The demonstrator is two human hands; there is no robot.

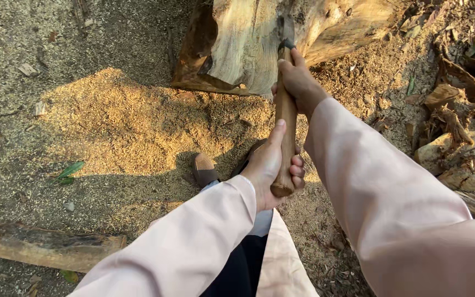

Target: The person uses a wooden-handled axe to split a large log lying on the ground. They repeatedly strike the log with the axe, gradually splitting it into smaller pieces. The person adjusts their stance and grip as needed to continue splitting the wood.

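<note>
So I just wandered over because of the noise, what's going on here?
A person grips a wooden-handled axe with both hands: the left hand near the butt of the handle, the right hand up by the head. The axe head sits against a big pale log. Sawdust covers the ground, with wood scraps to the right and a plank at lower left.

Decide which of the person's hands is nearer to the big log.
Right. The right hand grips the axe handle high up, just short of the log. The left hand holds the handle's lower end, farther from it.
</note>
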